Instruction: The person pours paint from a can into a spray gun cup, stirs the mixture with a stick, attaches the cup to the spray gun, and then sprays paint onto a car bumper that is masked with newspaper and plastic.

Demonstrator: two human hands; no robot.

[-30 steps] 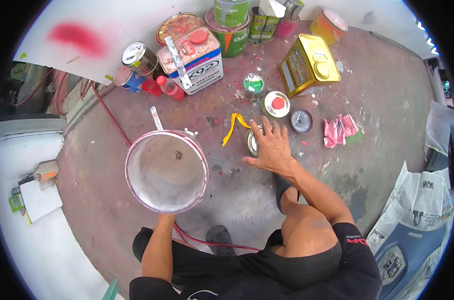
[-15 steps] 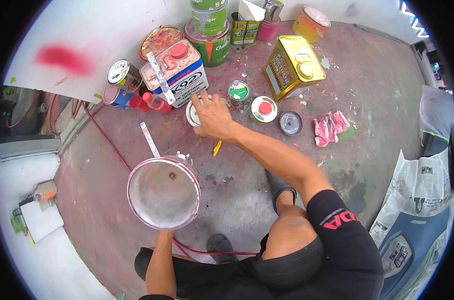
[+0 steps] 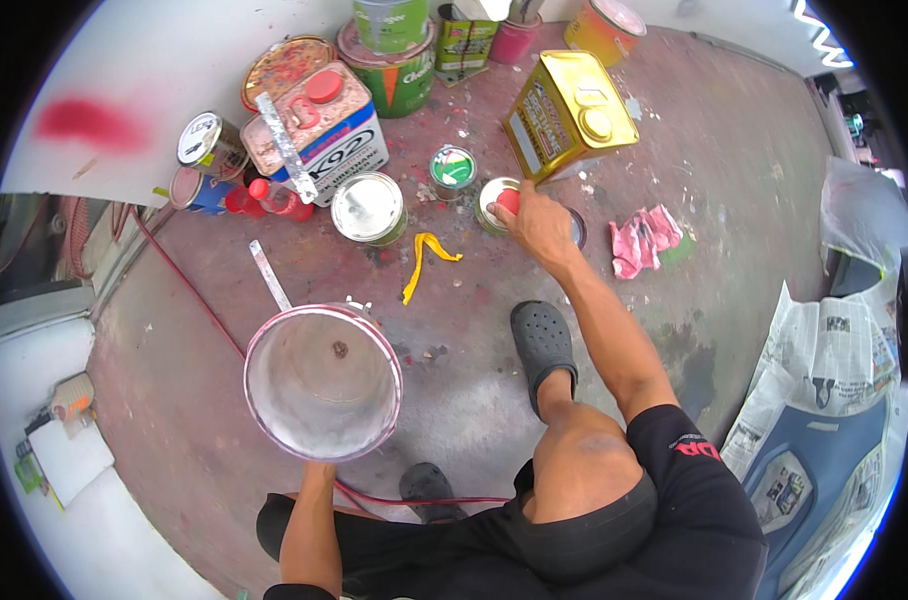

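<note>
**Right hand (image 3: 540, 228) left silver-lidded can (image 3: 368, 207) for red-capped can (image 3: 491, 195)**

Half a second earlier, the right hand lay on the silver-lidded can. Now that can stood untouched on the floor (image 3: 744, 200), just beside the white-and-blue tin (image 3: 346, 158), and the yellow strip (image 3: 426, 250) near it showed whole. The right hand had come to the red-capped can, which stood between the green-topped can (image 3: 453, 167) and the pink cloth (image 3: 644, 243), near the gold tin (image 3: 574, 115). Its fingers reached over the lid; whether that grip pinched or merely rested could not be told. The change probably meant the first can was done with for now, attention passing to the second. The left hand was hidden behind the wide bucket (image 3: 319, 410), toward the floor's left edge, its grip impossible to tell.
</note>
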